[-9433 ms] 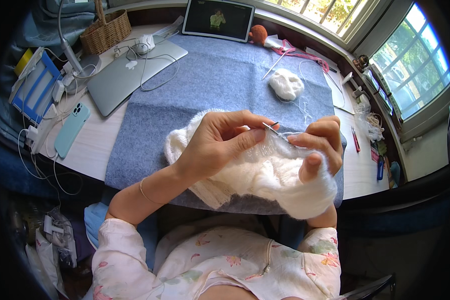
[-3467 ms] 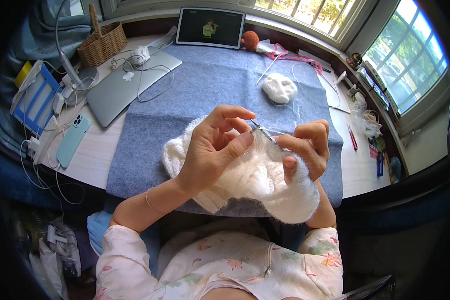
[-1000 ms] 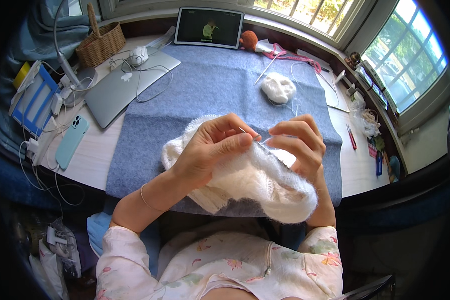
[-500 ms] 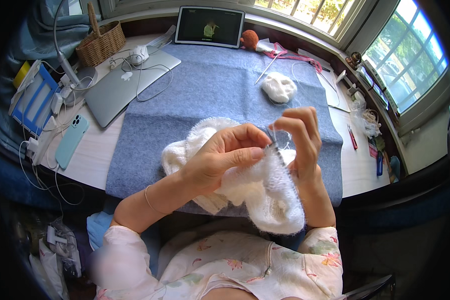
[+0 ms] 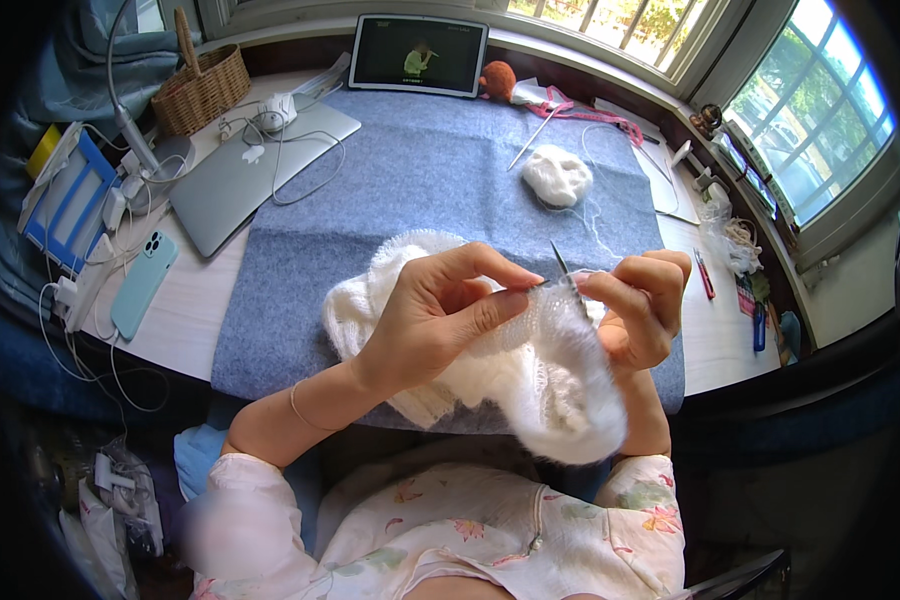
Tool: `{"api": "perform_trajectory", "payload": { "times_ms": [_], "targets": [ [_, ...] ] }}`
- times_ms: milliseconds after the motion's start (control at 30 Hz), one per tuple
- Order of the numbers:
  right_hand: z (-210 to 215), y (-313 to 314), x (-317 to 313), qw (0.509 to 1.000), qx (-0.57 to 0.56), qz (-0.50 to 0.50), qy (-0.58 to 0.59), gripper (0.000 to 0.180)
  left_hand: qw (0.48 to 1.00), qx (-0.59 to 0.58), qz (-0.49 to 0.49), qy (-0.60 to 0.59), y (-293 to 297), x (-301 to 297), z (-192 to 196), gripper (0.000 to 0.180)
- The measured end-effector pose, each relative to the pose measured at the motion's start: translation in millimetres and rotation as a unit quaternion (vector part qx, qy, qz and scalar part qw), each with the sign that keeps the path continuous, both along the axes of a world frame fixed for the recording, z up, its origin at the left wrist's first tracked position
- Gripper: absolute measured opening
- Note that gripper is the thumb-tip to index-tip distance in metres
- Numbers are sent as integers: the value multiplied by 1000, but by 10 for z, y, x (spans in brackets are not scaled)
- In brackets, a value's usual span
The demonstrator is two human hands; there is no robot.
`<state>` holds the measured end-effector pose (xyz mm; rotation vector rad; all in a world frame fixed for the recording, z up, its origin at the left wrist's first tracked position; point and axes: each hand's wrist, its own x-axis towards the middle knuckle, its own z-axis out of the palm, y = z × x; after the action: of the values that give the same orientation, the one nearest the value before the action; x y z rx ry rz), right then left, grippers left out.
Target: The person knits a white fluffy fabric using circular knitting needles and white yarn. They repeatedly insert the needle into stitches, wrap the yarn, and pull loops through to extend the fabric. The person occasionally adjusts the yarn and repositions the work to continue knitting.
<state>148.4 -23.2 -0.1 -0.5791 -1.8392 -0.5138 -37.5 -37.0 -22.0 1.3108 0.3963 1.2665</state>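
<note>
White fuzzy knitting (image 5: 555, 390) hangs below my two hands, part of it resting on the blue felt mat. With thumb and forefinger, my left hand (image 5: 445, 310) pinches its upper edge, where a small dark needle tip shows. My right hand (image 5: 645, 305) is closed round a dark knitting needle (image 5: 563, 262), whose point sticks up and away from me between the hands. A thin strand of white yarn (image 5: 597, 228) runs from near my right fingers to a white yarn ball (image 5: 557, 176) farther back on the mat.
The blue felt mat (image 5: 300, 270) covers the middle of the desk. A tablet (image 5: 418, 56) stands at the back. On the left lie a laptop (image 5: 270, 165), a phone (image 5: 144, 284), cables and a wicker basket (image 5: 202, 88). A pale needle (image 5: 533, 138) and red-handled tool (image 5: 705, 274) lie right.
My right hand has moved right and slightly down, its raised fingers now curled in. The needle point now stands clear above the stitches, and the knitting has swung slightly right.
</note>
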Motion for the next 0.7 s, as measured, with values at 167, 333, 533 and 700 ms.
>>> {"api": "perform_trajectory", "payload": {
  "times_ms": [167, 333, 533, 700],
  "targets": [
    [84, -70, -72, 996, -77, 29, 23, 32, 999, 34, 35, -13, 19, -38, 5, 16],
    [60, -51, -73, 996, -74, 57, 0, 31, 999, -19, 23, -45, 9, -55, 19, 17],
    [52, -35, -95, 992, -96, 87, 14, 34, 998, -39, -7, -46, 28, -89, 9, 17],
    [38, -18, -80, 989, -113, 98, 1, 34, 998, -39, -22, -46, 27, -92, 4, 16]
  ]
}}
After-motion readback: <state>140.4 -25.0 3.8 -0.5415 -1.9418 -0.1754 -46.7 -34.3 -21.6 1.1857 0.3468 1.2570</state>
